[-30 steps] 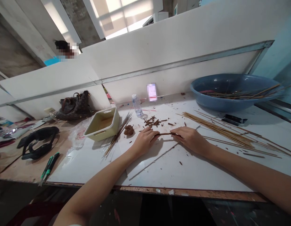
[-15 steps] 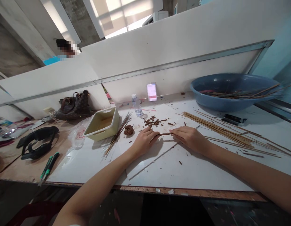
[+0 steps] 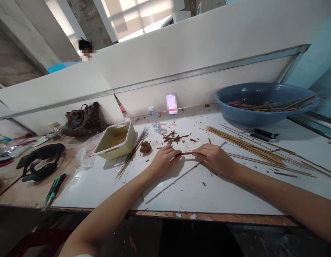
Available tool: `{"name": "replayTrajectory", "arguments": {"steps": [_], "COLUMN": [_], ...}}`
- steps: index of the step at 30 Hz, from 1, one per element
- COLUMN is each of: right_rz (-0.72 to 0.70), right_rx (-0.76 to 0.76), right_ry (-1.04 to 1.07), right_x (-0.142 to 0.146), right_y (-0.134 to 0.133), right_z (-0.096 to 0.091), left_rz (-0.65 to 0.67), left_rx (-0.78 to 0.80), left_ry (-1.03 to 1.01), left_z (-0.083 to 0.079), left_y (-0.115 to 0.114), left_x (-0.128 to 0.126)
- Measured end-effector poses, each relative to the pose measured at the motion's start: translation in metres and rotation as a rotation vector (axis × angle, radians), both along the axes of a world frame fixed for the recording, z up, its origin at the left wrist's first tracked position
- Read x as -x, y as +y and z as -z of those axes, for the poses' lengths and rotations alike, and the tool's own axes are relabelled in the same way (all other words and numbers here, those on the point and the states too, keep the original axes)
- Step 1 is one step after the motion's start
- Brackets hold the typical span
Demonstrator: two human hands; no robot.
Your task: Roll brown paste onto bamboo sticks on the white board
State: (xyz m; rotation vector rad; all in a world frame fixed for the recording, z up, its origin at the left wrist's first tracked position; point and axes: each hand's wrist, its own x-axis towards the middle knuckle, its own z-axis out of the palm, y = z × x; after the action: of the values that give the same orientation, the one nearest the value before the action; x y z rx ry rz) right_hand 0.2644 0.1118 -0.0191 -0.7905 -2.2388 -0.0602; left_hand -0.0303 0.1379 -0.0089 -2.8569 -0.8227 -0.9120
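Observation:
Between my two hands lies a thin brown roll (image 3: 186, 153), low over the white work surface (image 3: 165, 196). My left hand (image 3: 164, 157) has its fingers closed over the left end, and a short tip pokes out under them. The right end is under the closed fingers of my right hand (image 3: 215, 159). What is inside the roll cannot be seen. Short brown broken pieces (image 3: 173, 137) lie just beyond my hands. A brown lump of dough-like paste (image 3: 145, 147) sits left of my left hand. A long grey stick (image 3: 173, 182) lies slantwise on the surface below.
A pale yellow tub (image 3: 114, 142), a bundle of thin sticks (image 3: 133, 151) and a bottle (image 3: 154, 119) stand left and ahead. Tan sticks (image 3: 245, 146) and a blue basin (image 3: 261, 117) are right. Cutters (image 3: 54, 189) lie near the left edge. A person (image 3: 85, 50) is behind the partition.
My hands stay on the brown roll with only a slight shift of the fingers; its left tip shows more now. The person behind the partition has moved right.

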Motion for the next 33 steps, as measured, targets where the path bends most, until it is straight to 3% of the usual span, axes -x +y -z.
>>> {"name": "replayTrajectory", "arguments": {"steps": [8, 19, 33], "right_rz": [-0.003, -0.001, -0.008], "right_rx": [-0.054, 0.012, 0.008], "right_ry": [-0.033, -0.004, -0.023], "right_x": [-0.0064, -0.0096, -0.0098], "right_y": [0.0092, 0.0099, 0.0069], "right_z": [0.0017, 0.0071, 0.0005], "left_rz": [-0.026, -0.036, -0.031], "left_rx": [-0.029, -0.018, -0.013], "left_ry": [0.013, 0.004, 0.012], "left_z": [0.0004, 0.001, 0.0], "left_y": [0.0009, 0.0009, 0.0001], "left_x": [0.0002, 0.0011, 0.0013]}}
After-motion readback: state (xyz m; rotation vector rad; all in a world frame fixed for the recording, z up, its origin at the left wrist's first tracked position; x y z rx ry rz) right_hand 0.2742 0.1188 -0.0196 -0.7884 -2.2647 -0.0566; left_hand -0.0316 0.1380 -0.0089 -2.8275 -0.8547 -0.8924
